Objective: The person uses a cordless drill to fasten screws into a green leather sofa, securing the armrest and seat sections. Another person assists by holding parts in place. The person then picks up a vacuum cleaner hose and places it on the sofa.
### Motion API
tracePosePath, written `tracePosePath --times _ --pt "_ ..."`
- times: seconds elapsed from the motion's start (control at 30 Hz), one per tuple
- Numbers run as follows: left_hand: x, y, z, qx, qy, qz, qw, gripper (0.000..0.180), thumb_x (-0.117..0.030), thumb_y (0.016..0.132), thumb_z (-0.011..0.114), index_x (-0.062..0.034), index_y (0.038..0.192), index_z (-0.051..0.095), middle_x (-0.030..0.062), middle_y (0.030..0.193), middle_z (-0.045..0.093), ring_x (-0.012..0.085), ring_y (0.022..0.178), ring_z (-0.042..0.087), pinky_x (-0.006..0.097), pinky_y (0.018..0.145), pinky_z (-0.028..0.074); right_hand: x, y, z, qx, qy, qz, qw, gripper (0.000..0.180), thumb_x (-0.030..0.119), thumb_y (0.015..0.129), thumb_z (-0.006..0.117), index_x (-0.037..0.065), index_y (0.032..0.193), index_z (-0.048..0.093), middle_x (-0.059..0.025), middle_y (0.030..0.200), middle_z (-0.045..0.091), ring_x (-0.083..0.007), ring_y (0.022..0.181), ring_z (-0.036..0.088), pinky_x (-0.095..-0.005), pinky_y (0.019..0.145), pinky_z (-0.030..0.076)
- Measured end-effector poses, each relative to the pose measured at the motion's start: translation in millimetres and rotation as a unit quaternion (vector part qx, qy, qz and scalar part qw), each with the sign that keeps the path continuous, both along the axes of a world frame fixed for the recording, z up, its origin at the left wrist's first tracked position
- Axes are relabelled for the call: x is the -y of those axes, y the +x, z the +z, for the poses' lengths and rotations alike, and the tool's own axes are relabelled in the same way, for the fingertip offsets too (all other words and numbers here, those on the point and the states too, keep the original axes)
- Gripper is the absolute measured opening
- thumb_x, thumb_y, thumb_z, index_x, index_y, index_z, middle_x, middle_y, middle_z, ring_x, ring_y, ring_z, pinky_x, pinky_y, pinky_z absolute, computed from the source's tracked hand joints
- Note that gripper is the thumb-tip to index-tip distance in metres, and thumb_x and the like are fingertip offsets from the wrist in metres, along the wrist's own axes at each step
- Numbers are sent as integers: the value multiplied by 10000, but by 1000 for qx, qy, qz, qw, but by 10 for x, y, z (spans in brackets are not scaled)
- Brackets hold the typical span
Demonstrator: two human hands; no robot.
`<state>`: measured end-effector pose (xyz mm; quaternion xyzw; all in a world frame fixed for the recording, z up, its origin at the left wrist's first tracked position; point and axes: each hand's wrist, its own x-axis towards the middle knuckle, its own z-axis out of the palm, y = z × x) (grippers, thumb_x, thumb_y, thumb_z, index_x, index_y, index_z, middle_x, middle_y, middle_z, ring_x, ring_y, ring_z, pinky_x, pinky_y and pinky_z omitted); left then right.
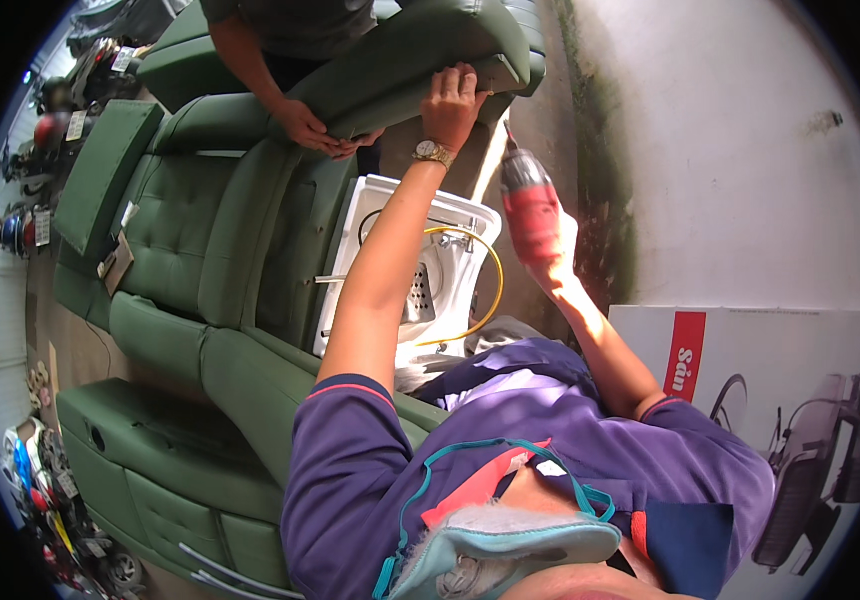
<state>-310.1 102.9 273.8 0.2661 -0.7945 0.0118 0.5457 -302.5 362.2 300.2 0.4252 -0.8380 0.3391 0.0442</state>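
Pale wall (740, 150) | drill (530, 205): red-and-black, blurred | cushion (405, 70): green, rounded

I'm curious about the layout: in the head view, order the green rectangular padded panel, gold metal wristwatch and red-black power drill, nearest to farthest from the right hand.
1. Red-black power drill: in the right hand.
2. Gold metal wristwatch: on the left forearm.
3. Green rectangular padded panel: at far left.
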Motion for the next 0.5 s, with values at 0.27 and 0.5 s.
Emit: tracePosePath --times 0.27,0.5 --pt "4 18 -8 5 -28 6 1000 454 -346 763 858 -133 1137 713 14 1147 705 238 1015 685 373 732 626 284 51 84 -28 -30 53 998 384 266 869 787 47 1140 627 -159 907 742 -365 770 739 -412 707 591" --pt "36 -2 -7 -1 -38 11 999 432 -354 756 859 -133 1103 727 3 1148 716 228 1001 685 365 727 622 404 -14 89 80 -15 51 995 479 266 893 792 68 1290 614 -131 1087 736 -274 938 722 -361 851 570"
